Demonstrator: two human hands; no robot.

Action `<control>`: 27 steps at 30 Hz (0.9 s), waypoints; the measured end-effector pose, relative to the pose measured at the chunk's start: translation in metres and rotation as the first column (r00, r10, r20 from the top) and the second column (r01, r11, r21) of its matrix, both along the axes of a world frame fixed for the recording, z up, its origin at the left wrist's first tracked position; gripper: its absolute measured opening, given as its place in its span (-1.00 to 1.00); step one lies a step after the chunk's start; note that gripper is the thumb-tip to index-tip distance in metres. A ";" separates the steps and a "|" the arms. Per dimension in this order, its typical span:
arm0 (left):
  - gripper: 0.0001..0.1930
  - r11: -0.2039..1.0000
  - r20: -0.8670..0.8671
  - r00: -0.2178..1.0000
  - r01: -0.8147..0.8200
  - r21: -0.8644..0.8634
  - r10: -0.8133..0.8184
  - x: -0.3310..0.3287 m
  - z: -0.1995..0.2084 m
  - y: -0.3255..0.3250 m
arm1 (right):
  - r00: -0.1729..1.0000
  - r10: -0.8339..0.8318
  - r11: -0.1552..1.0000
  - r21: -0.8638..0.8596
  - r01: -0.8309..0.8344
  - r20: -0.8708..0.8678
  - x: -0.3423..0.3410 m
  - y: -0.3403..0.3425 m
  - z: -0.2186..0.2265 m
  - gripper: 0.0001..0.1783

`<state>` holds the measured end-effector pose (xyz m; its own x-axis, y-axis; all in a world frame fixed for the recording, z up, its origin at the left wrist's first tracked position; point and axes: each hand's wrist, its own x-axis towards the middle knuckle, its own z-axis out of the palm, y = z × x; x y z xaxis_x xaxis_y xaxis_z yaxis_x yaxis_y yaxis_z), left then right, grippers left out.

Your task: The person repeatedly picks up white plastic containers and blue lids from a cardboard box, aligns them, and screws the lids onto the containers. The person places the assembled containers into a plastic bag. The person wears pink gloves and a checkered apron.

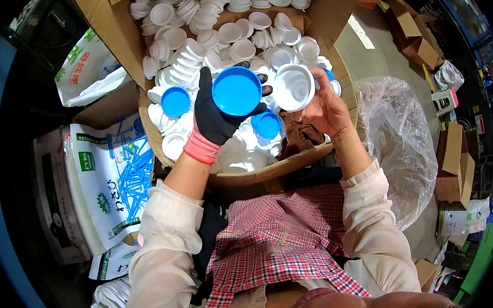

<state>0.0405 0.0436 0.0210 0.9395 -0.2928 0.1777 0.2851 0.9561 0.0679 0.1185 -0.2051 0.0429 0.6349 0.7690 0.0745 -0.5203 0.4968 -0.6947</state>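
My left hand (211,113), in a black glove with a red cuff, holds a round blue lid (237,91) with its fingers behind it. Bare, my right hand (328,110) grips a white plastic cap (294,87) by its right side, the hollow facing up. The two pieces are close together but apart. Both hands are over a cardboard box (271,173) heaped with white caps (186,66). A few blue lids lie among them, one (176,101) left of my glove and another (266,124) just below it. A brown cloth (303,135) lies under my right hand.
Left of the box, thin blue plastic strips (135,171) lie on a printed white sack (95,183). A clear plastic bag (399,148) stands on the floor to the right. Open cartons (454,163) and a blue-framed machine (466,6) are farther right.
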 end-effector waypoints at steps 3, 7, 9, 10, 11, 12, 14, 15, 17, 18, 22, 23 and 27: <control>-0.08 1.000 -0.021 1.000 -0.021 0.017 0.022 -0.003 0.005 0.002 | 0.996 -0.059 0.996 -0.057 0.062 0.064 -0.005 0.006 0.008 -0.54; -0.13 0.993 -0.005 0.999 -0.043 0.108 0.044 -0.004 0.001 0.007 | 0.970 -0.050 0.999 0.006 0.050 0.237 -0.004 0.014 0.006 -0.65; -0.12 0.979 -0.029 0.998 -0.056 0.195 0.063 -0.005 0.001 0.008 | 0.953 -0.158 0.979 -0.081 0.184 0.257 -0.008 0.017 0.010 -0.65; -0.12 0.969 -0.043 0.996 -0.064 0.238 0.076 -0.006 0.002 0.007 | 0.940 -0.207 0.961 -0.125 0.248 0.269 -0.009 0.018 0.011 -0.64; -0.16 0.976 -0.057 0.996 -0.050 0.213 0.064 -0.007 0.002 0.006 | 0.922 -0.213 0.947 -0.165 0.277 0.324 -0.009 0.019 0.016 -0.61; -0.22 0.914 0.099 0.989 -0.141 0.379 0.111 -0.008 -0.001 0.004 | 0.864 -0.220 0.932 -0.165 0.323 0.453 -0.011 0.023 0.021 -0.60; -0.29 0.866 -0.004 0.970 -0.214 0.451 0.242 -0.008 0.001 -0.006 | 0.700 -0.216 0.899 -0.141 0.415 0.681 -0.026 0.036 0.041 -0.58; -0.30 0.662 0.189 0.919 -0.381 0.645 0.345 -0.010 -0.002 -0.006 | 0.662 -0.162 0.902 -0.162 0.400 0.731 -0.034 0.038 0.047 -0.51; -0.23 0.087 0.587 0.735 -0.646 0.758 0.340 -0.012 -0.015 -0.009 | 0.322 -0.013 0.863 -0.153 0.482 0.947 -0.048 0.049 0.060 -0.48; -0.16 -0.220 0.746 0.623 -0.714 0.665 0.233 -0.014 -0.020 -0.011 | 0.119 0.084 0.843 -0.134 0.521 0.989 -0.052 0.054 0.065 -0.48; -0.22 -0.326 0.776 0.596 -0.707 0.628 0.206 -0.026 -0.009 -0.013 | -0.077 0.199 0.789 -0.113 0.604 0.977 -0.055 0.064 0.049 -0.48; -0.23 -0.223 0.740 0.616 -0.707 0.671 0.270 -0.022 -0.018 -0.016 | -0.040 0.173 0.782 -0.112 0.613 0.984 -0.056 0.063 0.048 -0.46; -0.25 0.297 0.370 0.786 -0.554 0.778 0.496 -0.003 -0.052 -0.021 | -0.056 0.129 0.769 -0.064 0.636 0.990 -0.056 0.066 0.051 -0.31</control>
<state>0.0377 0.0223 -0.0314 0.9493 0.2336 0.2102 -0.2866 0.3695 0.8839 0.0621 -0.1390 0.0938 0.3957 0.7204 0.5696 0.8799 -0.1197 -0.4599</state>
